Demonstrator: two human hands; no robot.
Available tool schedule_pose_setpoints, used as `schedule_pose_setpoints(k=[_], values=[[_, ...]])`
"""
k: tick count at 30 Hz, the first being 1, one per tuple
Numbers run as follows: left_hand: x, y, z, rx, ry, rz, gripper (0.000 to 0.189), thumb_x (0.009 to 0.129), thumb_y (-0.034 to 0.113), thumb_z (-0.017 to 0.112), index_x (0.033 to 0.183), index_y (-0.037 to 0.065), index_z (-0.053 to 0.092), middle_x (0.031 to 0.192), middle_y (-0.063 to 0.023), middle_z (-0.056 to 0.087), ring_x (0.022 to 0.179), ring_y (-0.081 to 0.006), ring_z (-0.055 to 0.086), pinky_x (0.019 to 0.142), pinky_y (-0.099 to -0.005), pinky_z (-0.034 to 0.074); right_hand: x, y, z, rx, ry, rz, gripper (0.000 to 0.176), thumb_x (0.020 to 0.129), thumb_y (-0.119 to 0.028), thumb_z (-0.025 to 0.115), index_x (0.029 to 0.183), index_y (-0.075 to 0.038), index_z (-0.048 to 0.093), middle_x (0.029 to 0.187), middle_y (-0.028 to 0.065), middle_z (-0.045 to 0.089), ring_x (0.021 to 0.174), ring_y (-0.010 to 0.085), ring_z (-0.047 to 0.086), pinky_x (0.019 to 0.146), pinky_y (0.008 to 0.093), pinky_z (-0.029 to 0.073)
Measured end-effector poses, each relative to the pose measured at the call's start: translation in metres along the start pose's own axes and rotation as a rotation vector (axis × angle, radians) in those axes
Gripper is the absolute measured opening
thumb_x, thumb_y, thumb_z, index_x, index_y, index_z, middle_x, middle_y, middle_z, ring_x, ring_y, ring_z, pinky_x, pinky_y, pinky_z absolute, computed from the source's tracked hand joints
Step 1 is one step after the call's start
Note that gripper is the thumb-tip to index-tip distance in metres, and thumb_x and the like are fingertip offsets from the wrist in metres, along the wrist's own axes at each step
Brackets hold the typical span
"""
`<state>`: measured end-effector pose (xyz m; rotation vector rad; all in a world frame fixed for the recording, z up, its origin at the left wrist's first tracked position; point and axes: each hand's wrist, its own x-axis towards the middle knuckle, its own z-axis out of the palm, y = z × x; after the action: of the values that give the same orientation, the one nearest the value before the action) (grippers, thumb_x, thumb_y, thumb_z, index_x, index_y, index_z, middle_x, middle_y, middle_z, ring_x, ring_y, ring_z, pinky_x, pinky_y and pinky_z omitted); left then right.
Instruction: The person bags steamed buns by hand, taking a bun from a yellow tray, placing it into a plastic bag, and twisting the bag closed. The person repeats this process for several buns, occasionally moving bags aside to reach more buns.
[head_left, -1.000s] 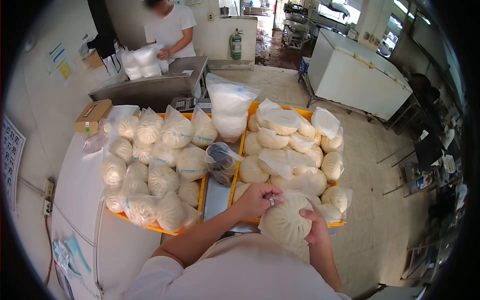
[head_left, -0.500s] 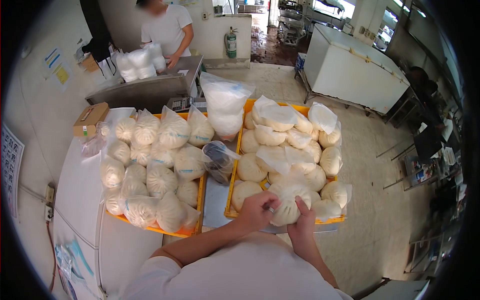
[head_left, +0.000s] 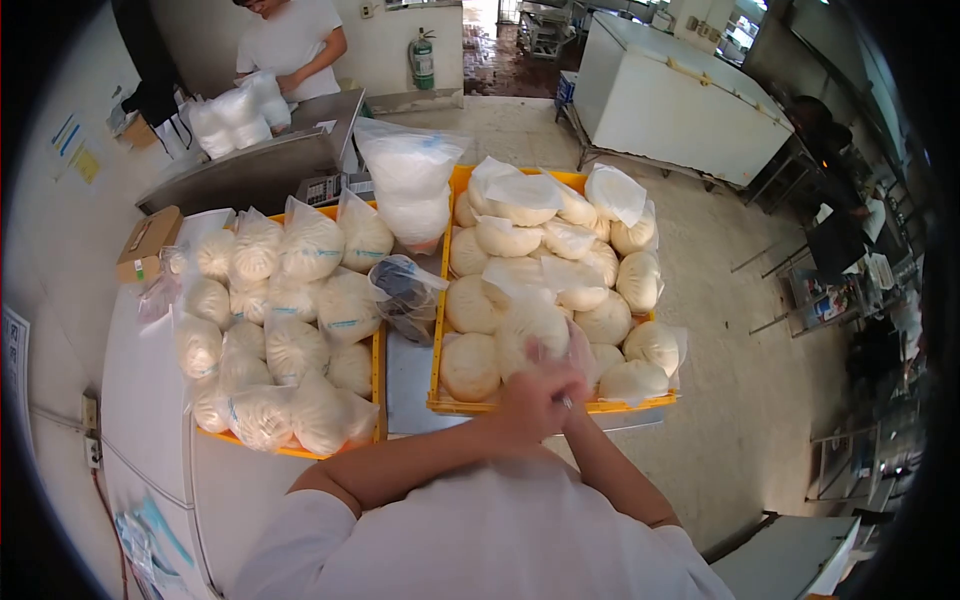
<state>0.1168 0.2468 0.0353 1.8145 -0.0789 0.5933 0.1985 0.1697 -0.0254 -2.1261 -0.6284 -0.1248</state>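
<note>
A large white steamed bun [head_left: 530, 330] with pleats is held in front of me, over the near side of the right crate. My right hand [head_left: 581, 352], mostly hidden behind the left, is closed round the bun's right and near side. My left hand [head_left: 535, 402] crosses in front of it, blurred, with its fingers curled in at the bun's near edge; I cannot tell what they pinch. A small silvery spot shows beside those fingers. Around the bun, the yellow crate [head_left: 436, 372] holds several more buns, some under thin clear bags.
Left of this stands another crate [head_left: 377, 405] of bagged buns. Between the crates are a bag of white packaging [head_left: 405, 185] and a bag with dark contents [head_left: 408, 298]. A cardboard box [head_left: 150, 245] sits back left. A person [head_left: 290, 45] works at the counter behind.
The view has shifted, so the crates sit further left and higher. My left hand has moved across to the right, over my right hand. The bun is still held.
</note>
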Motion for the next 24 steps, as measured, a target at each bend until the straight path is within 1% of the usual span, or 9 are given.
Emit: schedule_pose_setpoints(k=[2, 5, 8, 11, 14, 18, 20, 22, 24], values=[[0.012, -0.013, -0.009, -0.154, 0.175, -0.201, 0.020, 0.081, -0.007, 0.057, 0.095, 0.003, 0.066, 0.085, -0.0026, 0.064, 0.072, -0.0127, 0.058, 0.063, -0.0275, 0.048, -0.004, 0.014, -0.003, 0.375, -0.291, -0.130, 0.045, 0.088, -0.027, 0.072, 0.121, 0.001, 0.060, 0.095, 0.0174, 0.068, 0.090, 0.0333, 0.066, 0.079, 0.0410, 0.052], [0.044, -0.049, -0.037, -0.436, 0.523, -0.590, 0.013, 0.092, -0.004, 0.056, 0.094, 0.002, 0.067, 0.088, 0.0026, 0.063, 0.075, -0.0065, 0.055, 0.065, -0.0223, 0.045, -0.001, -0.023, -0.031, 0.115, -0.472, 0.070, 0.049, 0.089, -0.025, 0.073, 0.128, 0.000, 0.057, 0.081, 0.0146, 0.065, 0.076, 0.0295, 0.067, 0.069, 0.0366, 0.053], [0.056, -0.064, -0.061, -0.328, 0.589, -0.449, 0.008, 0.095, -0.001, 0.059, 0.095, 0.001, 0.067, 0.085, 0.0016, 0.064, 0.074, -0.0055, 0.055, 0.065, -0.0220, 0.044, 0.008, -0.055, -0.060, -0.090, -0.445, -0.348, 0.050, 0.088, -0.021, 0.071, 0.128, 0.005, 0.058, 0.081, 0.0221, 0.067, 0.075, 0.0416, 0.065, 0.069, 0.0493, 0.052], [0.057, -0.061, -0.078, -0.104, 0.405, -0.351, 0.011, 0.093, 0.009, 0.071, 0.096, 0.000, 0.068, 0.077, 0.0020, 0.064, 0.070, -0.0069, 0.056, 0.067, -0.0247, 0.048, 0.017, -0.074, -0.062, -0.050, -0.294, -0.189, 0.050, 0.089, -0.022, 0.070, 0.130, 0.003, 0.057, 0.078, 0.0225, 0.066, 0.073, 0.0429, 0.065, 0.066, 0.0495, 0.052], [0.056, -0.035, -0.078, 0.074, 0.197, -0.350, 0.009, 0.093, 0.009, 0.071, 0.095, 0.000, 0.070, 0.071, 0.0024, 0.063, 0.067, -0.0065, 0.057, 0.066, -0.0242, 0.047, 0.041, -0.069, -0.049, -0.161, -0.407, -0.138, 0.034, 0.091, -0.020, 0.067, 0.118, 0.000, 0.064, 0.078, 0.0233, 0.067, 0.070, 0.0439, 0.065, 0.064, 0.0508, 0.052], [0.042, -0.050, -0.075, -0.200, 0.000, -0.331, 0.030, 0.089, 0.005, 0.072, 0.117, 0.002, 0.064, 0.100, -0.0055, 0.067, 0.089, -0.0113, 0.062, 0.075, -0.0292, 0.053, 0.051, -0.038, -0.034, -0.058, -0.296, -0.156, 0.015, 0.092, -0.015, 0.062, 0.093, 0.000, 0.065, 0.081, 0.0284, 0.065, 0.075, 0.0454, 0.065, 0.068, 0.0526, 0.052], [0.038, -0.058, -0.077, -0.200, -0.014, -0.039, 0.058, 0.086, 0.011, 0.076, 0.138, 0.005, 0.050, 0.127, -0.0120, 0.060, 0.107, -0.0196, 0.061, 0.087, -0.0346, 0.052, 0.044, -0.041, -0.042, 0.142, -0.155, -0.135, 0.014, 0.088, -0.013, 0.065, 0.092, 0.001, 0.065, 0.077, 0.0238, 0.066, 0.072, 0.0452, 0.064, 0.064, 0.0483, 0.052], [0.031, -0.044, -0.063, 0.077, -0.226, 0.004, 0.068, 0.087, 0.009, 0.073, 0.146, 0.007, 0.040, 0.136, -0.0128, 0.054, 0.118, -0.0230, 0.057, 0.094, -0.0380, 0.050, 0.033, -0.062, -0.060, 0.264, -0.138, -0.049, 0.012, 0.087, -0.009, 0.064, 0.090, 0.002, 0.063, 0.078, 0.0252, 0.066, 0.072, 0.0461, 0.064, 0.066, 0.0494, 0.052], [0.029, -0.032, -0.033, 0.350, -0.275, 0.216, 0.067, 0.088, 0.008, 0.070, 0.148, 0.007, 0.041, 0.135, -0.0123, 0.056, 0.121, -0.0259, 0.057, 0.096, -0.0402, 0.049, 0.024, -0.069, -0.058, -0.004, -0.230, -0.094, 0.014, 0.086, -0.007, 0.063, 0.095, 0.003, 0.064, 0.080, 0.0252, 0.067, 0.073, 0.0434, 0.065, 0.068, 0.0485, 0.053]])
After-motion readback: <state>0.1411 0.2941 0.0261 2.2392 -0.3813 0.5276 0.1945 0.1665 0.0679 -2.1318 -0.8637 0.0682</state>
